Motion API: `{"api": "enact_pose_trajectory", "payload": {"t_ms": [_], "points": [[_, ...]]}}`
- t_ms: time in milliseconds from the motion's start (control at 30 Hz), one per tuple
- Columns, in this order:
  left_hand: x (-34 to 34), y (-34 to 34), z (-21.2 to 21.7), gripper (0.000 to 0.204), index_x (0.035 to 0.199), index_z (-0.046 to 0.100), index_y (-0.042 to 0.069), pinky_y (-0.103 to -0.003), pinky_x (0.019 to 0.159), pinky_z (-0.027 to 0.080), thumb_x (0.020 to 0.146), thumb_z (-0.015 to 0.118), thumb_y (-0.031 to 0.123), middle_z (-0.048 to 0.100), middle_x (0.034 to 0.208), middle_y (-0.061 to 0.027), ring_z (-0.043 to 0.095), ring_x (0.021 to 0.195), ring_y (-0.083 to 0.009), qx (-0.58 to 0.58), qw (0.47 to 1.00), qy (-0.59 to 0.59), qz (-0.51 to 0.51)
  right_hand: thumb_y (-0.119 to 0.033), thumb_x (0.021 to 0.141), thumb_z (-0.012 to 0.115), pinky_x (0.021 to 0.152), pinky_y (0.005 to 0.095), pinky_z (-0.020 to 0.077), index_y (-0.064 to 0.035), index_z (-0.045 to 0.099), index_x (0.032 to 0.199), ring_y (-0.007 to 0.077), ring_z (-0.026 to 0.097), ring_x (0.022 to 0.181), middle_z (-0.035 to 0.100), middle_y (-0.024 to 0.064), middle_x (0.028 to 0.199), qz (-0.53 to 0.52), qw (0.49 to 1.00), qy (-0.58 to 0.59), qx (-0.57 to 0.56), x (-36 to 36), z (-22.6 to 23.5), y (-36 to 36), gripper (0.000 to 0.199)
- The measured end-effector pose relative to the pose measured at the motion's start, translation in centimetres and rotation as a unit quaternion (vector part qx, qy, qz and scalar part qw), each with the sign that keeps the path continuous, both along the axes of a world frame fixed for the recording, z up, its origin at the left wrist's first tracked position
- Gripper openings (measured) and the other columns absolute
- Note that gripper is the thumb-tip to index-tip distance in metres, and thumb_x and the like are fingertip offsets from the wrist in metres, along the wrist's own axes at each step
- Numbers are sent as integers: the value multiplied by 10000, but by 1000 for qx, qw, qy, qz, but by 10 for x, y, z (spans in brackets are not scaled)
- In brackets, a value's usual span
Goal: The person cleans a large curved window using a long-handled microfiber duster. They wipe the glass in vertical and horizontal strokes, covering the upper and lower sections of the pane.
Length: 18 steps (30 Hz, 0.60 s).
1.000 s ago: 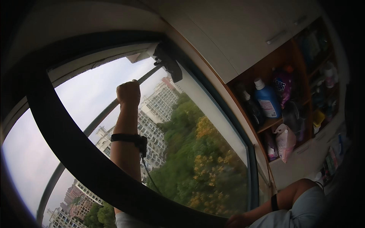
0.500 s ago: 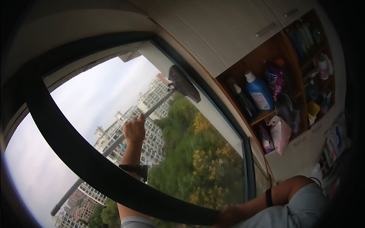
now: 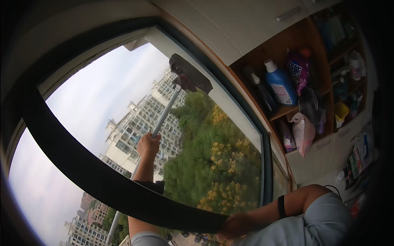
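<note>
Past the dark window frame bar [image 3: 78,164], my left hand [image 3: 148,145] is closed around a pale grey pole [image 3: 165,112]. A flat mop head with a dark, wrinkled cloth pad [image 3: 191,76] sits at the pole's upper end, by the pale outer edge of the window opening. The pole slants down behind the bar and shows again at lower left. My right hand [image 3: 234,226] grips the lower right end of the bar; its fingers are partly hidden and dim.
Outside are apartment buildings [image 3: 127,135] and trees [image 3: 209,156]. At right, an open wooden shelf [image 3: 256,61] holds a blue detergent bottle [image 3: 281,88], a purple bag [image 3: 298,67] and a pink pouch [image 3: 303,133]. Pale cabinet doors [image 3: 221,24] are above.
The pole has swung steeper, its lower end moving right. My left hand has shifted slightly down and right and turned with it. The whole view has also shifted a little.
</note>
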<state>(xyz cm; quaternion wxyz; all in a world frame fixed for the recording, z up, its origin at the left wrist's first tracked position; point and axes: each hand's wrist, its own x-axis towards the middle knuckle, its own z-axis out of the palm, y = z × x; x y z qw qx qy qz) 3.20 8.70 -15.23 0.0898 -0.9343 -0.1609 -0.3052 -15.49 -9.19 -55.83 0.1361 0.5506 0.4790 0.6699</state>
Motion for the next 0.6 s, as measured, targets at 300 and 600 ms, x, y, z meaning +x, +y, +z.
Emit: {"api": "enact_pose_trajectory", "payload": {"t_ms": [300,600], "points": [[-112,54,-152,399,738,514,18,-373,502,340,936,691,315,435,539,-56,411,517,-140,-196,939,-209,-188,-186,948,559,1024,299,489,-90,635,1128,165,584,1183,613,34,1275,462,812,357,-5,3,56,-22,218],[-224,-5,-386,270,880,545,99,-265,525,294,1000,636,324,409,682,77,366,610,-36,-400,890,-91,-198,-164,872,655,973,338,530,-77,665,1001,190,620,1140,635,39,1213,542,768,340,42,3,82,-39,156]]}}
